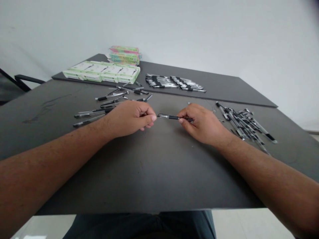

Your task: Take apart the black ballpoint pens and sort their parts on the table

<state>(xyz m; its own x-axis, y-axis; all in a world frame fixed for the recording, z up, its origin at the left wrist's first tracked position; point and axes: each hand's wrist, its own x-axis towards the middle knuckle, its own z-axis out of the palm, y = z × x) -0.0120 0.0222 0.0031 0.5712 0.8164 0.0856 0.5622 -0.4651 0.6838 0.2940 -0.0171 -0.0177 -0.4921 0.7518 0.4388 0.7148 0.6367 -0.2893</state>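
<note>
Above the middle of the dark table, my right hand [199,121] pinches a gel pen [171,117] with a black grip and a clear front part. The pen lies nearly level, its front end pointing left. At that end is my left hand [136,116], its thumb and fingers pressed together. Whether these fingertips touch the pen or pinch something small is too fine to make out. Loose pens [91,113] lie scattered beyond and left of my left hand. A heap of similar pens [245,124] rests to the right of my right hand.
On a raised board [219,79] at the back lie two neat rows of pens [161,81]. White-green boxes [104,71] stand at the back left, with a stack of colourful packs [124,55] behind them. A chair armrest [30,79] shows at far left.
</note>
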